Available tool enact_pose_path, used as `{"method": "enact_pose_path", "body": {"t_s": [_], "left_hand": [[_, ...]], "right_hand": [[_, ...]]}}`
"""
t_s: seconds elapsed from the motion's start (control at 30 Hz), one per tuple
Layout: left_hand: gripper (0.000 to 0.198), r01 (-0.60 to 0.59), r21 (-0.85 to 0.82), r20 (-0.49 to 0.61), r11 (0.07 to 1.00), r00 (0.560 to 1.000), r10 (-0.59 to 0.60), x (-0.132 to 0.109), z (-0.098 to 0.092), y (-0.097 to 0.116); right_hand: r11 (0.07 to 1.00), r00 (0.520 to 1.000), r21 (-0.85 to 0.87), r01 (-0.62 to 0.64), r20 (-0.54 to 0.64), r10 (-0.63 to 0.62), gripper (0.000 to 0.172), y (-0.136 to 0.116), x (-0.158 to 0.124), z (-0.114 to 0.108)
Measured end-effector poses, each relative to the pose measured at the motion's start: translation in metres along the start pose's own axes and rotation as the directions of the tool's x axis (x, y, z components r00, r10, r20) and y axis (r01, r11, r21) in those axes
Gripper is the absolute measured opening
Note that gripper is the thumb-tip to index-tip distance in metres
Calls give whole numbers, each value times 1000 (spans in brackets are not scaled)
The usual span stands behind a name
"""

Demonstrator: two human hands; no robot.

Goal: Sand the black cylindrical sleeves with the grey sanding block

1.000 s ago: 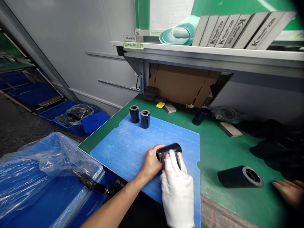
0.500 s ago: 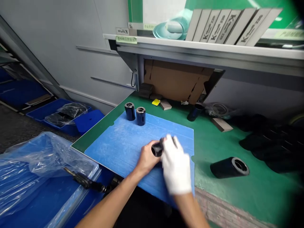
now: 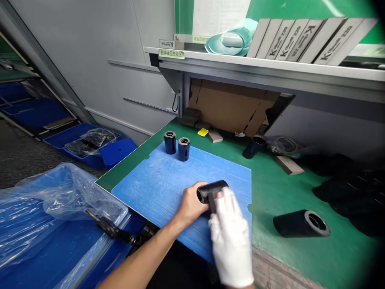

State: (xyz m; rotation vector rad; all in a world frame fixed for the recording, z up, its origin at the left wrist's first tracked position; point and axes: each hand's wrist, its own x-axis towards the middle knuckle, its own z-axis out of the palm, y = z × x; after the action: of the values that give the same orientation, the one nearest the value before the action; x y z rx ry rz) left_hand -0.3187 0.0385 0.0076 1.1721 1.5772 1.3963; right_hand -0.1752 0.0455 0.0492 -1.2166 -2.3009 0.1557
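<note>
My bare left hand [image 3: 192, 204] is closed around the near end of a black metal sleeve [image 3: 215, 188], which lies tilted over the blue mat [image 3: 144, 180]. The open bore of the sleeve faces left. My right hand [image 3: 230, 233], in a white glove, grips a small dark sanding block [image 3: 212, 202] and presses it against the sleeve's side. Part of the block is hidden by the gloved fingers. Two black sleeves, a left one [image 3: 170, 143] and a right one [image 3: 183, 150], stand upright at the mat's far edge.
Another black sleeve [image 3: 300, 223] lies on the green bench [image 3: 264, 192] at right, and one leans [image 3: 254, 147] farther back. Dark parts crowd the right edge. Grey blocks marked 220 [image 3: 300, 40] line the shelf. An air gun [image 3: 108, 227] hangs beside a plastic-covered blue bin [image 3: 36, 249].
My right hand has moved down and toward me along the sleeve, uncovering more of it and the block. The sleeve lies more level. The view has shifted slightly.
</note>
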Motion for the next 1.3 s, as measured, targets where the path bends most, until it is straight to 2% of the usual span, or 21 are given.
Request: {"method": "enact_pose_path", "body": {"t_s": [0.07,0.17,0.33,0.47,0.6,0.73,0.87,1.03,1.17,1.3], "left_hand": [[39,-10,23,-32,1000,999,11,0,0,2],[34,-15,64,-62,998,998,19,-1,0,4],[31,-30,6,-13,1000,999,30,-1,1,3],[23,-40,33,-34,999,999,41,0,1,1],[30,-33,7,-10,999,999,33,0,0,2],[27,-22,25,-20,999,1000,22,0,0,2],[31,-13,3,-3,1000,1000,13,-1,-1,1],[34,-14,27,-19,1000,1000,14,-2,0,1],[36,-9,1,-6,1000,1000,9,-1,-1,2],[32,-17,37,-22,999,1000,18,-1,0,2]], "right_hand": [[998,996,-56,12,91,-6,51,-15,1,4],[992,985,-127,24,170,-2,48,-19,17,5],[989,995,-114,93,-8,-95,62,-13,20,8],[986,995,-140,88,57,-81,58,-13,21,12],[981,993,-158,117,19,-115,63,-14,20,9],[981,995,-176,80,80,-67,58,-13,22,10],[985,993,-140,102,81,-91,64,-15,20,6],[979,985,-203,13,173,23,46,-18,20,4],[984,994,-153,95,63,-86,49,-15,13,7],[978,991,-210,12,132,16,45,-14,19,11]]}}
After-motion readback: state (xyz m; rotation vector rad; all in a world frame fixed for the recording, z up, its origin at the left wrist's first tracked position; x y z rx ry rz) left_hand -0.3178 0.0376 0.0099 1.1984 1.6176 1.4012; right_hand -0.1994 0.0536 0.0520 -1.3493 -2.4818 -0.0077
